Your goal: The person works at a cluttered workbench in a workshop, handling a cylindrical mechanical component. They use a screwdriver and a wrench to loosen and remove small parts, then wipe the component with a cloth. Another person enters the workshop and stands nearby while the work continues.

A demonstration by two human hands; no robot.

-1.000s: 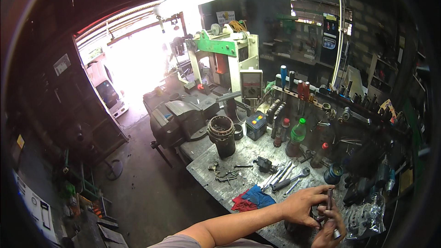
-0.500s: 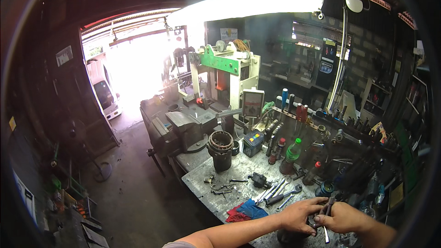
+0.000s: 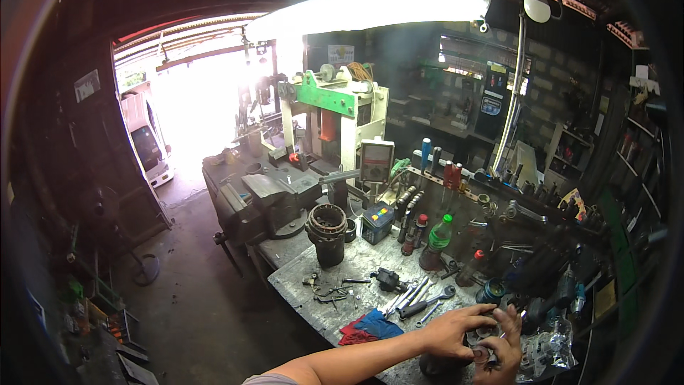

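My left hand (image 3: pixel 450 334) reaches in over the near edge of the workbench, fingers curved and thumb apart, around something mostly hidden. Against it, my right hand (image 3: pixel 507 346) is turned with some fingers raised and blurred. A small dark round end shows by its thumb; the rest of that piece is hidden. Below both hands stands a dark cylindrical part (image 3: pixel 440 367), partly covered by the left forearm. Just beyond lie a ratchet wrench (image 3: pixel 425 304) and several spanners (image 3: pixel 407 295). Next to these is a blue and red cloth (image 3: pixel 375 325).
A dark ring-topped housing (image 3: pixel 328 234) stands on the bench (image 3: pixel 293 276), with small bolts (image 3: pixel 329 292) nearby. Behind are a bench vise (image 3: pixel 279 199), a battery (image 3: pixel 377 222) and a green-capped bottle (image 3: pixel 437 242). Clear plastic bag (image 3: pixel 548 353) lies at right.
My right hand has rotated, its fingers now lifted; the metal tool seen upright in it earlier no longer shows clearly. The view has shifted slightly, moving the scene left. My left hand stays about in place.
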